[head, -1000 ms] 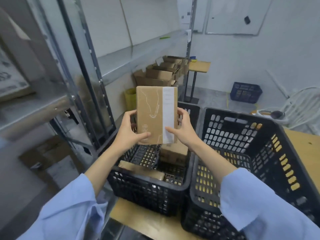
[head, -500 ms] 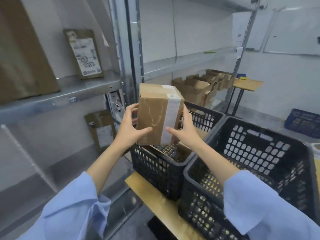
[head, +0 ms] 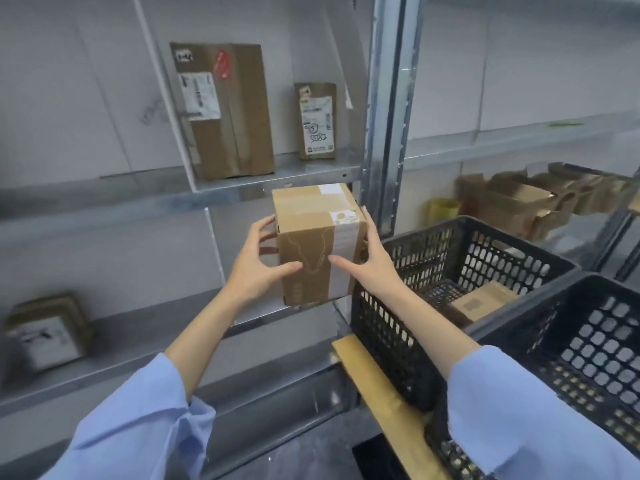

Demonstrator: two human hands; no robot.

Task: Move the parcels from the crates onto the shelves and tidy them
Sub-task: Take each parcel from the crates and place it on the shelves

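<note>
Box: brown carton, white tape band, centre frame; gripped between left hand and right hand, one on each side, in front of the shelf edge. Upper shelf, upper centre: tall parcel and small parcel, upright against the wall. Lower left: labelled parcel, blurred. Right: two black crates; near one holds a flat parcel.

Head view — close; faces forward-down toward shelves

The labelled parcel on the lower shelf is blurred, its label unreadable.
</note>
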